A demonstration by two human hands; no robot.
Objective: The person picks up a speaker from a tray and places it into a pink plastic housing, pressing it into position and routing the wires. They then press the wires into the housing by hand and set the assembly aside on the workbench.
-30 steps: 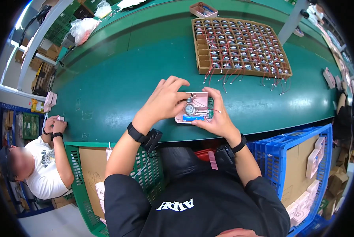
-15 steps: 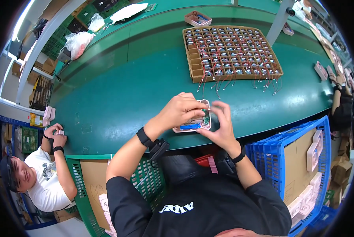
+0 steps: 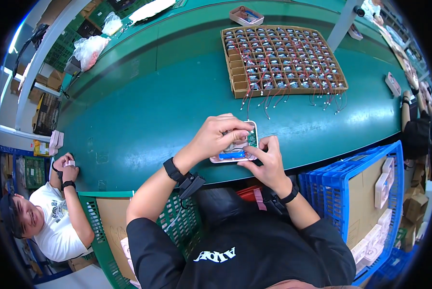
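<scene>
A shallow pink plastic housing (image 3: 214, 159) lies on the green bench in front of me. A blue cylindrical battery (image 3: 232, 155) sits along its near side, and a green circuit board (image 3: 252, 139) shows at its right. My left hand (image 3: 219, 134) reaches over the housing, thumb and forefinger pinched beside the board's far end; what they pinch is hidden. My right hand (image 3: 269, 164) is closed around the near right corner of the housing, forefinger inside by the battery's end and thumb at the outer edge.
A divided cardboard tray (image 3: 288, 62) of small round wired parts lies beyond my hands. A pink box (image 3: 246, 16) stands behind it. Blue crate (image 3: 324, 204) and green crate (image 3: 98, 226) flank me, holding pink housings. A co-worker (image 3: 52, 216) sits at left.
My right hand has drawn nearer to me, its raised fingers coming down and curling onto the housing's near right corner. The left hand stays over the housing.
</scene>
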